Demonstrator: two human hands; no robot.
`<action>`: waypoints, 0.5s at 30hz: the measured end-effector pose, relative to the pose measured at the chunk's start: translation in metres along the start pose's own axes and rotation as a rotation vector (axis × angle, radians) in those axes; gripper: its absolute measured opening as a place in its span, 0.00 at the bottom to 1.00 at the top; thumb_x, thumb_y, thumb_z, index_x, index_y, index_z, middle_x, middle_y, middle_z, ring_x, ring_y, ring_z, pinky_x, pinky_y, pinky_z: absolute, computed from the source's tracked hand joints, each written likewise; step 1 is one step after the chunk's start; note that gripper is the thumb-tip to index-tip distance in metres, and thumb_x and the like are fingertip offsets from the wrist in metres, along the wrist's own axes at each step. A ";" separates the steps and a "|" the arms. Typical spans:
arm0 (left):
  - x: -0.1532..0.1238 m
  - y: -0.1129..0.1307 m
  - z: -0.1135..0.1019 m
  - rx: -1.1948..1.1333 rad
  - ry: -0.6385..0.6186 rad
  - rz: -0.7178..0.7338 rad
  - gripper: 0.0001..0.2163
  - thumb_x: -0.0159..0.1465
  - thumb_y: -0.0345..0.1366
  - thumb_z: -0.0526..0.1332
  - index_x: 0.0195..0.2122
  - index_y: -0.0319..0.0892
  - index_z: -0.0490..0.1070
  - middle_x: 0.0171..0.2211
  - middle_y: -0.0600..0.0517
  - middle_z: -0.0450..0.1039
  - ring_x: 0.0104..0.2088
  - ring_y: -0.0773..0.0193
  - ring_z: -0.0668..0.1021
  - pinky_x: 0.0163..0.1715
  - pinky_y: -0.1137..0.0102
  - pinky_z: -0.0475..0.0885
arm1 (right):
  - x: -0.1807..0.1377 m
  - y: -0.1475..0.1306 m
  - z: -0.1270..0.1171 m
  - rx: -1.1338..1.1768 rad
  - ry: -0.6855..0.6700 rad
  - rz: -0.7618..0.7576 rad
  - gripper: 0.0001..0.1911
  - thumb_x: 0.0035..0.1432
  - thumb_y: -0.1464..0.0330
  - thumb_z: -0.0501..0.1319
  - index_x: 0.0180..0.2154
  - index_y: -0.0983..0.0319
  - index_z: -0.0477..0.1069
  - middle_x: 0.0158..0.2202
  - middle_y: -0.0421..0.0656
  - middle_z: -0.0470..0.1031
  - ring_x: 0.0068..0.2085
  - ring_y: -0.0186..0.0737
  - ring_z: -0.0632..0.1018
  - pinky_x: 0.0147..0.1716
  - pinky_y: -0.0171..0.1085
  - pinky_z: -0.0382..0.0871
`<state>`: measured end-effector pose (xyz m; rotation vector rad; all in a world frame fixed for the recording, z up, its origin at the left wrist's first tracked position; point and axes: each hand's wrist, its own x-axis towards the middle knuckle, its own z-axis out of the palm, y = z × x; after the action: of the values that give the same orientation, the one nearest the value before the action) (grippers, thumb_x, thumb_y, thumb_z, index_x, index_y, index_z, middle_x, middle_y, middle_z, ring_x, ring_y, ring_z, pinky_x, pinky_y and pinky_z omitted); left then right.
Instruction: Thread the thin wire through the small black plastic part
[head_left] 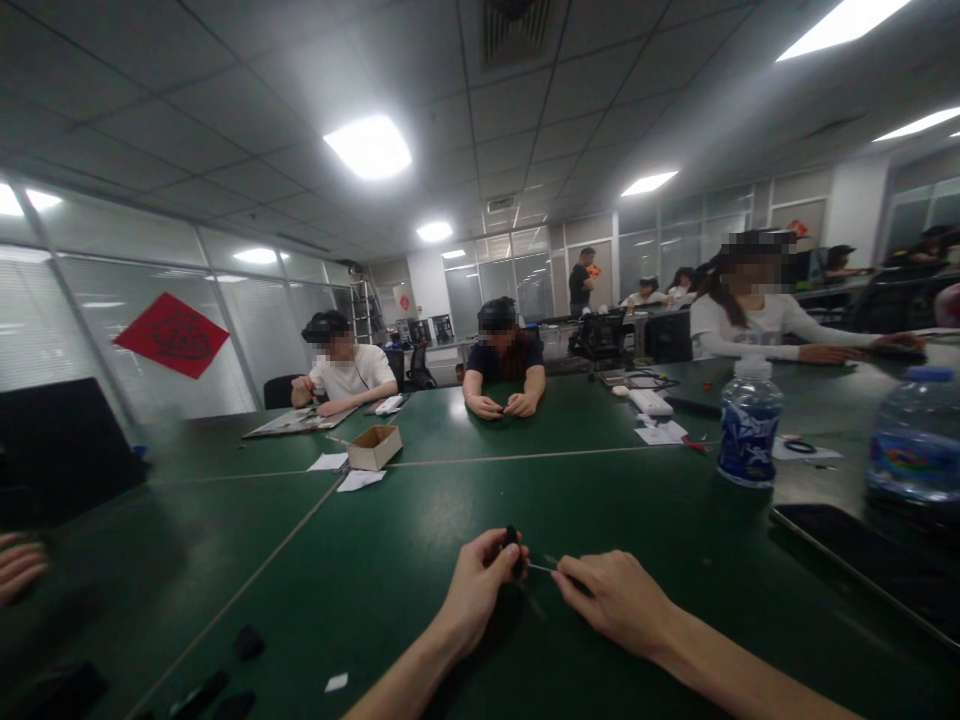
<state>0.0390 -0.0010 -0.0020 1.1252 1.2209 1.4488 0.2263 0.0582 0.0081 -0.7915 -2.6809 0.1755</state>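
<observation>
In the head view, my left hand (480, 578) pinches a small black part (513, 542) between thumb and fingers, above the green table. My right hand (619, 595) is closed around the dark handle of what looks like a thin screwdriver (541, 568). Its bright metal shaft points left, towards the black part. Whether the tip touches the part I cannot tell; it is small and blurred there. Part of the handle is hidden by my right fingers.
On the green table (420, 520) stand a blue-labelled bottle (750, 425), a larger bottle (913, 440) and a phone (855, 560) at right. Several black pieces (247, 642) and a white scrap (337, 683) lie front left. A cardboard box (375, 447) and co-workers are beyond; another person's hand (21, 568) is far left.
</observation>
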 end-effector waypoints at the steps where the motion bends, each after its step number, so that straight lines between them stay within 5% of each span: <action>1: 0.000 0.000 0.000 -0.004 0.000 0.003 0.18 0.54 0.45 0.66 0.40 0.36 0.73 0.32 0.49 0.75 0.32 0.64 0.74 0.35 0.69 0.66 | 0.000 0.000 0.000 0.005 0.001 -0.004 0.18 0.65 0.66 0.46 0.34 0.61 0.73 0.28 0.43 0.76 0.27 0.35 0.75 0.27 0.31 0.65; 15: 0.001 -0.001 0.001 -0.021 0.003 0.012 0.19 0.52 0.45 0.67 0.39 0.36 0.73 0.31 0.49 0.75 0.32 0.63 0.74 0.36 0.68 0.67 | 0.000 0.004 0.005 -0.028 0.037 -0.040 0.18 0.65 0.65 0.46 0.33 0.61 0.73 0.27 0.42 0.76 0.26 0.36 0.76 0.27 0.32 0.62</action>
<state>0.0401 -0.0001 -0.0024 1.1177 1.2009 1.4695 0.2259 0.0613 0.0024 -0.7419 -2.6675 0.1133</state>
